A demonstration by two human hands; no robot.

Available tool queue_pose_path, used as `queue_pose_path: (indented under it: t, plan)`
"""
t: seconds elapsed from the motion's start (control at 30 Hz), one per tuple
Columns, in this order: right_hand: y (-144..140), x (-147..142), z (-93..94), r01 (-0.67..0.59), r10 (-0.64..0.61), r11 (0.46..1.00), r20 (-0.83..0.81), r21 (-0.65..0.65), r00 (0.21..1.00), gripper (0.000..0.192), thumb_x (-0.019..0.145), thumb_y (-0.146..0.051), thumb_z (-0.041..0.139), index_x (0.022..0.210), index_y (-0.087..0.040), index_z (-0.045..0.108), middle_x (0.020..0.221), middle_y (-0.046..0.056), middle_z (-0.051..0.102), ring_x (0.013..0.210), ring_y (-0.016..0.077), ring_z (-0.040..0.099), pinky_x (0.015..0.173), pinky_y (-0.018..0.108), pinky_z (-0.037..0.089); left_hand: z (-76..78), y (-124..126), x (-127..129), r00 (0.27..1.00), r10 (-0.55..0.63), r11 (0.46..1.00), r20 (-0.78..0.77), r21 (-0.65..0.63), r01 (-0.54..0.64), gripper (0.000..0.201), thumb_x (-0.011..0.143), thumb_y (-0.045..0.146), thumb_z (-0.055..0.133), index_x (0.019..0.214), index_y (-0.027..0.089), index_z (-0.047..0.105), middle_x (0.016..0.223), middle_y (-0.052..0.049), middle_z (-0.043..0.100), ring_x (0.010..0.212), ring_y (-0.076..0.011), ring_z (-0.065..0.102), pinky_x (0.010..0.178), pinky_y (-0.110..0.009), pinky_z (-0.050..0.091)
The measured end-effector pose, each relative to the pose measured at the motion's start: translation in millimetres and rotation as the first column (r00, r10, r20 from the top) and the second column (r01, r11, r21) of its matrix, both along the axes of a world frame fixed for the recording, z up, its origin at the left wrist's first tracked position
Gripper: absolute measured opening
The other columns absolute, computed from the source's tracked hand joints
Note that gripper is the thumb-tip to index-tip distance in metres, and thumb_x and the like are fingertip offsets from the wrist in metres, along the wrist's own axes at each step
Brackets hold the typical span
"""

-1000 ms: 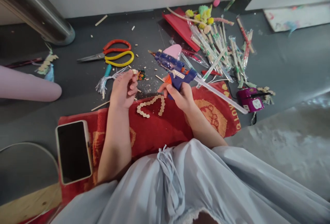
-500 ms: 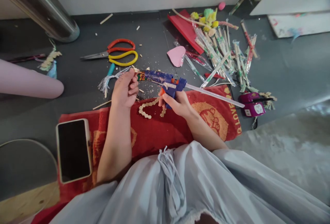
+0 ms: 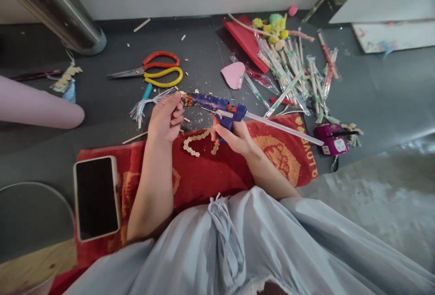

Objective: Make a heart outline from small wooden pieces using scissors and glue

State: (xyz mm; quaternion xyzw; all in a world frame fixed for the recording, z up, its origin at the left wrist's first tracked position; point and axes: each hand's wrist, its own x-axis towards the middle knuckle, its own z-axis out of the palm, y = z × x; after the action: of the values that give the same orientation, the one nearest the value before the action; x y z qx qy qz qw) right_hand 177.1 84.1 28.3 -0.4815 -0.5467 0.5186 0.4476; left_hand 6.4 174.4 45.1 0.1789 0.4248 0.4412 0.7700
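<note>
My right hand (image 3: pixel 234 136) is wrapped round the handle of a blue hot glue gun (image 3: pixel 212 103), its nozzle pointing left. A long clear glue stick (image 3: pixel 285 128) sticks out of its back. In a pinch, my left hand (image 3: pixel 167 117) holds a small pale wooden piece (image 3: pixel 182 93) right at the nozzle; the fingers hide most of it. White threads (image 3: pixel 138 109) trail left from behind that hand. Below the gun, on the red towel (image 3: pixel 204 172), lies a curved strip of small pale pieces (image 3: pixel 193 149), partly behind my right hand.
Scissors (image 3: pixel 146 70) with red and yellow handles lie beyond my left hand. A phone (image 3: pixel 97 197) rests on the towel at left. Wrapped sticks (image 3: pixel 285 73), a pink heart (image 3: pixel 233 75) and a red packet (image 3: pixel 244 41) are at upper right. A purple box-like object (image 3: pixel 331 138) sits far right.
Hardly anything differs. Both hands keep their holds, with the glue gun's nozzle still at my left fingertips; the whole view has shifted very slightly.
</note>
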Motion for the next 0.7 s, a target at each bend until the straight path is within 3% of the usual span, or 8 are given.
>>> queue_pose_path:
  t: [0.7]
  plan:
    - [-0.8,1.1,0.0,0.013,-0.013,1.000,-0.001,-0.002,1.000,0.045,0.090,-0.061,0.057,0.074,-0.019,0.056,0.062,-0.001,0.064,0.052,0.0081,0.057,0.051,0.021,0.048,2.9,-0.2,0.5,0.999,-0.015,1.000,-0.046,-0.004,0.014,0.030,0.089,0.018,0.071,0.064,0.015,0.056,0.053,0.007,0.048,0.037,0.0028,0.036,0.031,-0.006,0.019]
